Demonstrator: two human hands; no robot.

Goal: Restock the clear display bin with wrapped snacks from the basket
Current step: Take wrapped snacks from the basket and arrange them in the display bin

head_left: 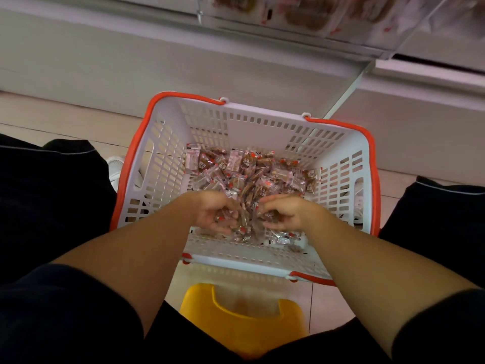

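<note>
Pale floor tiles [60,119] run up to a white shelf base [131,61] at the far side, and above it, at the far right, hangs the clear display bin [328,14], blurred, with brown wrapped pieces showing through its wall. On the floor between the person's dark-clad knees sits the basket [262,127], white slotted plastic with an orange rim and handles. Nearer, under the person, a yellow stool [236,324] shows between the legs. A layer of wrapped snacks [249,169], clear wrappers with brown contents and red marks, covers the basket's bottom. Both bare forearms reach into the basket from the near side. The left hand [212,211] and the right hand [283,212] lie close together over the near part of the pile, fingers curled inward, each gathering a cluster of wrapped snacks against its palm.
</note>
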